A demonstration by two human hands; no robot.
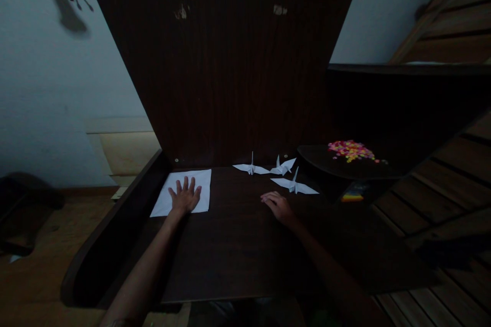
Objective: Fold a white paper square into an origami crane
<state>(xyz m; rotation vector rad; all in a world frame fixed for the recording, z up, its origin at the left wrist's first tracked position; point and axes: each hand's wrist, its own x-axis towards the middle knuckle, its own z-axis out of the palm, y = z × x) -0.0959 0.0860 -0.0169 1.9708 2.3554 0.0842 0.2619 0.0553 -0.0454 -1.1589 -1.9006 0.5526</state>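
My left hand [184, 198] lies flat with fingers spread on the white paper [201, 184], at the left of the dark wooden desk [230, 250]. Whether that paper is one sheet or a stack I cannot tell. Over the middle of the desk is my right hand [279, 207], its fingers stretched out loosely and holding nothing. Just beyond it stand three folded white paper cranes: one at the back left [251, 168], a second crane [284, 167] beside it, and a third crane [294, 186] nearest my right hand.
A curved shelf [318, 161] at the right carries a heap of small pink and yellow pieces [351, 150]. Below it shows a rainbow-striped item [352, 197]. A raised side panel [111, 230] borders the desk's left, and a tall dark back panel [238, 71] rises behind.
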